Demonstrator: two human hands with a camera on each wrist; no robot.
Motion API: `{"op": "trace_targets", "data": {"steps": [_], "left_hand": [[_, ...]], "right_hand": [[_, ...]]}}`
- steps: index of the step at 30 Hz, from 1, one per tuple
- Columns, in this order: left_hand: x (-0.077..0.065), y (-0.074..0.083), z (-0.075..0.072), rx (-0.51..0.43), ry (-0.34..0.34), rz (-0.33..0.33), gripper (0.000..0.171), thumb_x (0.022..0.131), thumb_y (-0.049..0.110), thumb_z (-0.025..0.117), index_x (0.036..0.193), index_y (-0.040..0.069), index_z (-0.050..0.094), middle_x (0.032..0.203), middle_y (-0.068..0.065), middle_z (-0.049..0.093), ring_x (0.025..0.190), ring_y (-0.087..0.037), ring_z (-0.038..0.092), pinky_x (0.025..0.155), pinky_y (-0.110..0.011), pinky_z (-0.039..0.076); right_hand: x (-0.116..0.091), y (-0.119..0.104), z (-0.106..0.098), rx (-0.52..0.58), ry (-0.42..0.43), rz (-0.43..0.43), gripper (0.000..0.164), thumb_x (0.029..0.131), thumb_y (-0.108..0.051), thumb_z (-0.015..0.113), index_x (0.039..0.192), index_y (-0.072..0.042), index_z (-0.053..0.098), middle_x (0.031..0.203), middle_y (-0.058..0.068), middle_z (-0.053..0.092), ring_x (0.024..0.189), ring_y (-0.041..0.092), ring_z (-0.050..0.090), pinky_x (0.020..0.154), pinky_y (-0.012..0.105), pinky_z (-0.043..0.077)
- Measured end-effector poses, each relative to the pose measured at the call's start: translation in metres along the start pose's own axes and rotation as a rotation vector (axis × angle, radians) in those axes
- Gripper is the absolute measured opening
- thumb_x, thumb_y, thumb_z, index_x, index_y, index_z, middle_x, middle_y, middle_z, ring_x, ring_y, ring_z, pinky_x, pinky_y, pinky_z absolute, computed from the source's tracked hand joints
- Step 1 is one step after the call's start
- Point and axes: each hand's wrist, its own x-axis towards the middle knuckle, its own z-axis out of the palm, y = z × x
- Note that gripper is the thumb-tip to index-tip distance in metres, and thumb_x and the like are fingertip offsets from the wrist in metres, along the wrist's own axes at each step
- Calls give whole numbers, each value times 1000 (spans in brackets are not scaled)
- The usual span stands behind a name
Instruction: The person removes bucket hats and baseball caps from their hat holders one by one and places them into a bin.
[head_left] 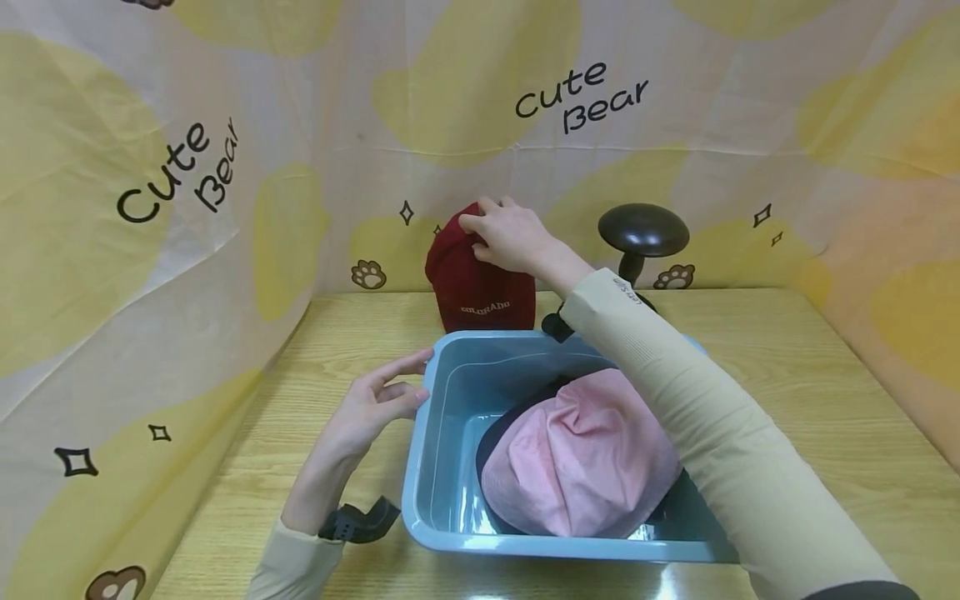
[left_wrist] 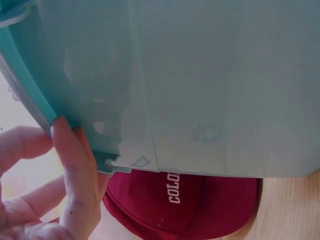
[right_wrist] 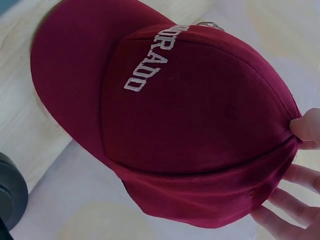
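Note:
A dark red baseball cap [head_left: 487, 287] with white "COLORADO" lettering stands behind the basin, its lower part hidden by the rim. My right hand [head_left: 510, 236] pinches it at the top of the crown; the right wrist view shows thumb and fingers on the cap's cloth [right_wrist: 200, 110]. A light blue plastic basin [head_left: 450, 417] is in front, and my left hand [head_left: 378, 400] grips its left rim near the far corner. Inside the basin lies a crumpled pink cap [head_left: 581, 454], with something dark under it. My right forearm crosses above the basin's right side.
A black stand with a rounded top [head_left: 643, 231] rises behind the basin, partly hidden by my right sleeve. The wood-grain table [head_left: 825, 375] is bounded by a patterned cloth [head_left: 465, 100] at the back and sides.

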Motion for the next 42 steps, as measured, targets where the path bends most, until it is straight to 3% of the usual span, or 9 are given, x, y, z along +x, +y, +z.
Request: {"op": "trace_targets", "data": {"steps": [14, 25, 42], "left_hand": [[0, -1, 1, -4, -16, 5, 54, 92, 19, 64, 142, 15, 46, 131, -17, 53, 88, -16, 71, 89, -40, 50], [0, 0, 1, -6, -9, 11, 54, 92, 18, 64, 142, 14, 46, 129, -17, 54, 87, -16, 71, 89, -40, 51], [0, 0, -1, 7, -5, 19, 54, 91, 19, 65, 142, 15, 46, 130, -17, 56, 89, -16, 71, 88, -40, 51]], "right_hand": [[-6, 4, -1, 62, -27, 53, 20, 94, -22, 57, 113, -17, 61, 113, 10, 58, 103, 28, 53, 86, 43, 51], [-8, 6, -13, 115, 52, 67, 25, 94, -17, 57, 117, -12, 66, 116, 8, 64, 104, 27, 60, 89, 42, 52], [-8, 10, -29, 119, 148, 125, 25, 96, -18, 55, 118, -14, 66, 121, 8, 62, 109, 29, 56, 87, 46, 50]]}}
